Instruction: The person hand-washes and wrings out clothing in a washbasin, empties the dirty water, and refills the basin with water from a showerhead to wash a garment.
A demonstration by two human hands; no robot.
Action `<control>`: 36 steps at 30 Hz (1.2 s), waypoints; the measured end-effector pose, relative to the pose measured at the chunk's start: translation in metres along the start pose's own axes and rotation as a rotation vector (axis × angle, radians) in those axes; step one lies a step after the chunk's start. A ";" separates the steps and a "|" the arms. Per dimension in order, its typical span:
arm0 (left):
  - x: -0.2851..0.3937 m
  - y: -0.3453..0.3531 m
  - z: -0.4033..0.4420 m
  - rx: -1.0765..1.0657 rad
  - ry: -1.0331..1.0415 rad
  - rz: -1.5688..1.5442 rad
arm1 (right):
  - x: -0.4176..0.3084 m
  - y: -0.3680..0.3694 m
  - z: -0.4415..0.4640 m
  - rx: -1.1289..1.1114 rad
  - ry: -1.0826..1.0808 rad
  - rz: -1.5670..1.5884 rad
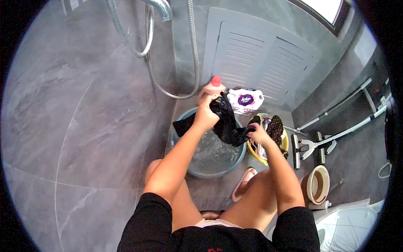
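A wet black cloth garment (226, 122) is stretched between my two hands above a blue-grey basin (218, 171) of water. My left hand (205, 115) is closed around the bunched cloth, and one end hangs out to its left over the basin's rim. On the other side, my right hand (259, 135) grips the lower right end of the garment, close to the yellow basin (286, 145). Inside that yellow basin lie dark clothes (275, 130), one with light dots. What exact kind of garment I hold cannot be made out.
A pink bottle with a red cap (216, 82) and a white packet with a purple label (246, 100) stand behind the basin. Shower hoses (194, 50) hang above. To the right are floor squeegees (308, 147), a beige bucket (312, 185) and a toilet (348, 224).
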State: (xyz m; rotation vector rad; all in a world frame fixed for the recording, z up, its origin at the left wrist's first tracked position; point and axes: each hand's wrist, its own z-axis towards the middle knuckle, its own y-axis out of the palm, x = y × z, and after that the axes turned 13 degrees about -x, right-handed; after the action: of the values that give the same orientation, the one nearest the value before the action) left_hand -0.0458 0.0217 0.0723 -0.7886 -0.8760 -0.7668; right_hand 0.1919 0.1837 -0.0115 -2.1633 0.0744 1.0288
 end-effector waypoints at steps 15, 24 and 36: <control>0.021 0.041 -0.002 -0.366 -0.099 -0.475 | -0.108 0.057 -0.024 -0.033 -0.634 0.317; -0.012 -0.006 0.035 -0.610 0.007 -0.088 | -0.092 0.032 -0.001 -0.218 -0.672 0.366; 0.009 0.077 0.029 -0.112 0.015 0.320 | -0.076 0.082 0.040 0.141 -0.741 0.143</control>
State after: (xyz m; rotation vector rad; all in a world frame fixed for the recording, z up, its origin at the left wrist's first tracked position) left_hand 0.0118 0.0813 0.0709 -0.9933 -0.6759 -0.5410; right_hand 0.0861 0.1303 -0.0240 -1.5538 -0.0473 1.7842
